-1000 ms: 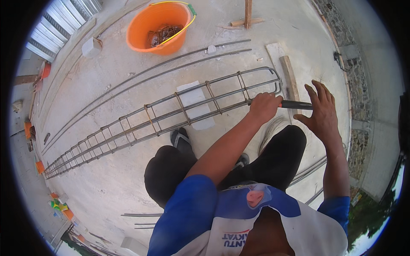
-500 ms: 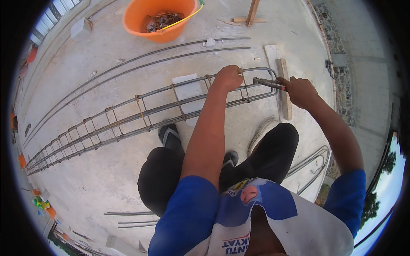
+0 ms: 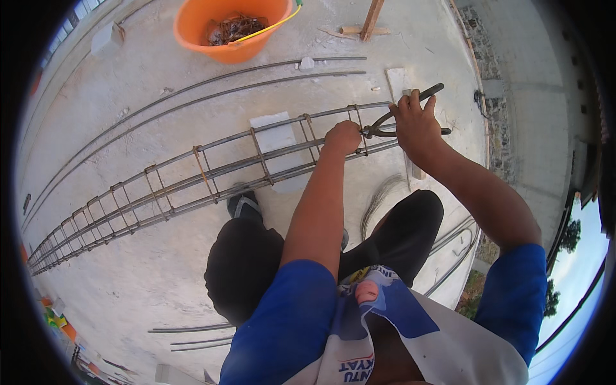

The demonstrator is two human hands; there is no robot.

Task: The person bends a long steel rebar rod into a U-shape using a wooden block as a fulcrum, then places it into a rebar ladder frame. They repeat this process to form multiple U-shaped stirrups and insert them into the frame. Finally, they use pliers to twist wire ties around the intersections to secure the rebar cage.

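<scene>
A long rebar cage (image 3: 224, 168), made of lengthwise steel bars with square stirrups (image 3: 259, 154) around them, stretches from the far left to in front of me. My right hand (image 3: 417, 125) grips pincers (image 3: 385, 119) with dark handles spread wide apart. Their jaws sit at the cage's middle bar, beside the last stirrup near the right end. Right by the jaws, my left hand (image 3: 344, 136) has its fingers closed at the same bar; whatever they pinch is hidden. The bent end of the cage lies partly behind my right hand.
An orange bucket (image 3: 186, 29) with scraps of metal stands beyond the cage. Two loose bars (image 3: 256, 83) lie between them. A white block (image 3: 273, 128) is under the cage, a wooden board (image 3: 396, 80) near its right end. Thin wire (image 3: 378, 199) lies by my knee.
The pincers' handles have spread apart, and their jaws have moved left and slightly down to the middle bar. My left hand has come down from the upper bar to meet them.
</scene>
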